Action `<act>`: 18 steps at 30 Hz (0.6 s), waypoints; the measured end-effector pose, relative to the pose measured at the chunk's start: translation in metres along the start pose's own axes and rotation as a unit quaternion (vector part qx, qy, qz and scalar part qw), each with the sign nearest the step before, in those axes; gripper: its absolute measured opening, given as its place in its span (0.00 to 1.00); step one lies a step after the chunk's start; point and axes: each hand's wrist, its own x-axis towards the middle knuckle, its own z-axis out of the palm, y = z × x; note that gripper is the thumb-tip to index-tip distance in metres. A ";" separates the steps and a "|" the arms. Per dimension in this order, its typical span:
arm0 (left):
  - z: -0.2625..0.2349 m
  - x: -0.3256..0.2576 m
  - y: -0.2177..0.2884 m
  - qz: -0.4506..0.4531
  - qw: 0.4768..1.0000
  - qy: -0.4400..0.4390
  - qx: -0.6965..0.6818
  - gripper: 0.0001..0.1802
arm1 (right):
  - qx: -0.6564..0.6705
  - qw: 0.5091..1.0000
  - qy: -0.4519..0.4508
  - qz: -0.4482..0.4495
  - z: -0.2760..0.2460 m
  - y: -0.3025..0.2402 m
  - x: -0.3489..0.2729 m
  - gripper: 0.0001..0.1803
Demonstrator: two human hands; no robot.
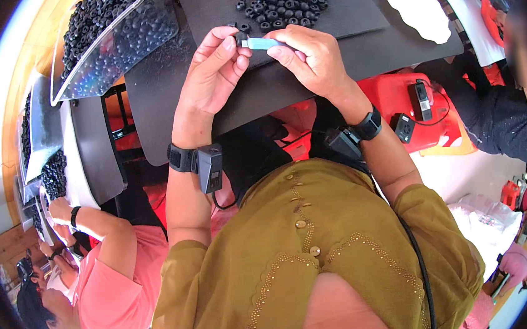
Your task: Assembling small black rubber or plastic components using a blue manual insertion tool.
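Observation:
Between the thumb and fingertips of my left hand is a small round black part, partly covered by the fingers. My right hand grips a small tool with a light blue handle. The tool's pale metal-looking end meets the black part; its exact kind is too small to tell. Just beyond both hands, a pile of small black ring-shaped parts lies on a dark square board. A few loose ones sit right beside my left fingertips.
A clear plastic bin full of black parts stands at the far left of the dark table. A white scalloped sheet lies at the right. One person in pink sits to my left; another is at the right, near a red stool.

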 end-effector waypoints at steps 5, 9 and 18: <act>0.001 -0.001 0.000 -0.011 1.000 0.007 0.004 0.08 | -0.003 1.000 0.007 -0.002 -0.001 0.000 -0.001 0.10; 0.001 -0.002 -0.001 -0.011 1.000 0.012 0.010 0.08 | -0.001 1.000 0.017 0.014 0.000 0.001 -0.001 0.11; 0.016 -0.008 0.016 0.056 0.988 0.000 0.145 0.08 | 0.042 0.995 0.084 0.039 0.000 0.009 0.001 0.13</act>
